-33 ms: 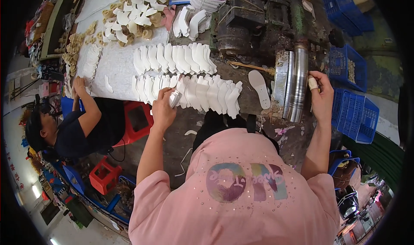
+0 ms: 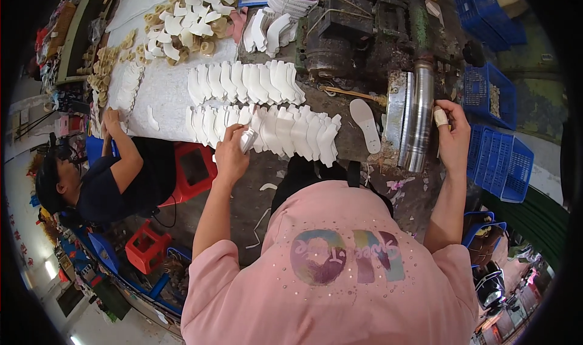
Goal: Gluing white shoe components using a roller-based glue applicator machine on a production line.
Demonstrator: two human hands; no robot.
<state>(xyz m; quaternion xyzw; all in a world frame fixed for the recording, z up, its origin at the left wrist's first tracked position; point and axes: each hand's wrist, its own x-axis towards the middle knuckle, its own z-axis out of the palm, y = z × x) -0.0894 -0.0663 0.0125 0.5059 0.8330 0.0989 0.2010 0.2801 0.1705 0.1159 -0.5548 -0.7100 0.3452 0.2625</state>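
Observation:
Two rows of overlapping white curved pieces, a far row (image 2: 246, 83) and a near row (image 2: 297, 132), lie on the bench in front of me. At the left end of the near row, my left hand (image 2: 232, 157) is closed around a few white curved pieces (image 2: 248, 140). My right hand (image 2: 455, 135) is beside the right side of a shiny metal roller (image 2: 421, 114), fingers curled in a pinch. One of its digits has a beige wrap (image 2: 441, 117). What the pinch holds, if anything, is hidden. A white sole-shaped piece (image 2: 365, 126) lies left of the roller.
A dark, greasy machine (image 2: 340, 29) stands behind the roller. White and tan pieces (image 2: 191, 23) are heaped at the far left on a white cloth (image 2: 152, 96). Blue crates (image 2: 501, 163) stand at right. A co-worker (image 2: 100, 175) sits at left by red stools (image 2: 147, 246).

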